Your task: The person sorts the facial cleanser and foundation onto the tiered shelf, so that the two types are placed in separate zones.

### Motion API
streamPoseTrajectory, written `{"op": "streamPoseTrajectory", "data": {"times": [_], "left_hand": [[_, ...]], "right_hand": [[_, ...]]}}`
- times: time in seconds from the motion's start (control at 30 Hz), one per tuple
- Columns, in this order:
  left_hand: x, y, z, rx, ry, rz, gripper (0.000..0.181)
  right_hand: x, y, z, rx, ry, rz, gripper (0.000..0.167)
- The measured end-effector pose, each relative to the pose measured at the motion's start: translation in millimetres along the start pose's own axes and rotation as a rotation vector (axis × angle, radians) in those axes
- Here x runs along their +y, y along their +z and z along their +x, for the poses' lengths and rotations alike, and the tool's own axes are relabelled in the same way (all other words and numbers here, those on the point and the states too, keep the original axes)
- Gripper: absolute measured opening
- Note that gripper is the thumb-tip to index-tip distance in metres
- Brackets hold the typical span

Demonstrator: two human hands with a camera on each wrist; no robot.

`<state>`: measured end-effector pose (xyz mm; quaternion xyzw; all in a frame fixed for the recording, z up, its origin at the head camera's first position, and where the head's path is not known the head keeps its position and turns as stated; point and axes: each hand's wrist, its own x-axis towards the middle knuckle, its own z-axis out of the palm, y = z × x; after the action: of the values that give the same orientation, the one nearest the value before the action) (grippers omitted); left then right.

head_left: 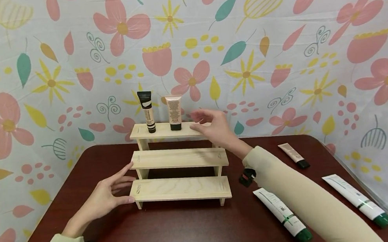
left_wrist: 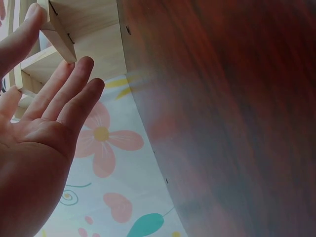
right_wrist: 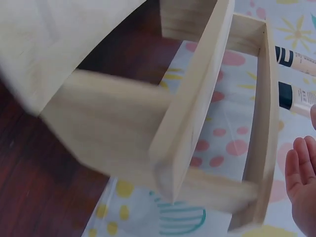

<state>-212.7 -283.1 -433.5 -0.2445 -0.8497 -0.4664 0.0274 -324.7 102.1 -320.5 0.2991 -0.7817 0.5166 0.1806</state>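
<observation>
A three-step wooden rack [head_left: 180,158] stands on the dark red table. On its top step, a black-and-beige tube [head_left: 148,112] and a pink tube with a black cap [head_left: 174,113] stand upright on their caps. The right hand [head_left: 212,127] is just right of the pink tube, fingers loosely bent and holding nothing; in the right wrist view the hand [right_wrist: 303,185] is apart from the pink tube [right_wrist: 296,97]. The left hand [head_left: 106,195] touches the rack's left side with extended fingertips; the left wrist view shows the hand [left_wrist: 44,123] against the wooden edges [left_wrist: 59,39].
Right of the rack, a small pink tube [head_left: 293,155] lies at the back of the table [head_left: 191,231]. Two white tubes with green caps, one nearer [head_left: 282,214] and one farther right [head_left: 356,198], lie near the right forearm. A flowered cloth [head_left: 185,39] hangs behind.
</observation>
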Motion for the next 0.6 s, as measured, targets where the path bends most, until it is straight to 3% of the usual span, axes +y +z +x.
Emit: {"op": "streamPoseTrajectory", "data": {"times": [0.2, 0.33, 0.6], "left_hand": [[0.1, 0.3, 0.3, -0.001, -0.006, 0.003, 0.105], [-0.5, 0.9, 1.6, 0.004, 0.006, 0.009, 0.104], [-0.6, 0.7, 0.7, 0.003, -0.004, 0.025, 0.105]], "right_hand": [[4, -30, -21.3, -0.056, -0.052, -0.085, 0.035], [13, -54, -37.0, -0.047, -0.080, -0.152, 0.037], [24, -106, -70.4, 0.028, 0.029, -0.252, 0.037]]}}
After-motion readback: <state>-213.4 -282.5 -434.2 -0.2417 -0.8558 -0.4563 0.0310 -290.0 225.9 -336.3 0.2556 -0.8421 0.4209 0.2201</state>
